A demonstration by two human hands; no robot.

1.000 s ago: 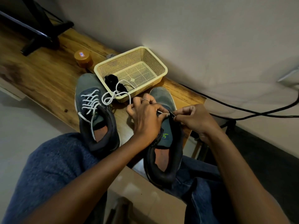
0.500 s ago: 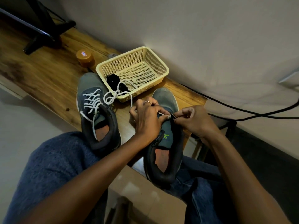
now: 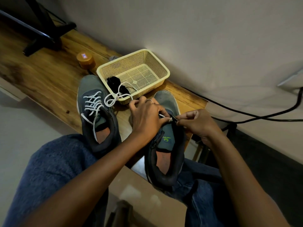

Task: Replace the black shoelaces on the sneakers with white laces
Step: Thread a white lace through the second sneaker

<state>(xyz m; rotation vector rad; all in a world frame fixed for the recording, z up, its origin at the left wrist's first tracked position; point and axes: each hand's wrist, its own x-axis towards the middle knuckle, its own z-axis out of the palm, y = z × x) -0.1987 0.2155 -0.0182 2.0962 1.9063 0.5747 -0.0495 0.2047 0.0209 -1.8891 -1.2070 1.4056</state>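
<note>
Bare forearms, blue jeans (image 3: pixel 49 169), thin ring (image 3: pixel 149 100).

White lace (image 3: pixel 114 97) tip is pinched by left hand (image 3: pixel 146 117) and right hand (image 3: pixel 195 123) over right sneaker (image 3: pixel 165 140); left sneaker (image 3: pixel 96 112) already laced white.

Setting: domestic room, likely a home desk corner. Evidence: wood-grain counter (image 3: pixel 49 74) set against a plain painted wall (image 3: pixel 196 30); black monitor-type stand (image 3: pixel 49 35) at its far end; black cables (image 3: pixel 246 114) trailing off the edge; cream plastic basket (image 3: pixel 157 64); small orange-lidded jar (image 3: pixel 85 59); pale tiled floor (image 3: pixel 24 128).
</note>
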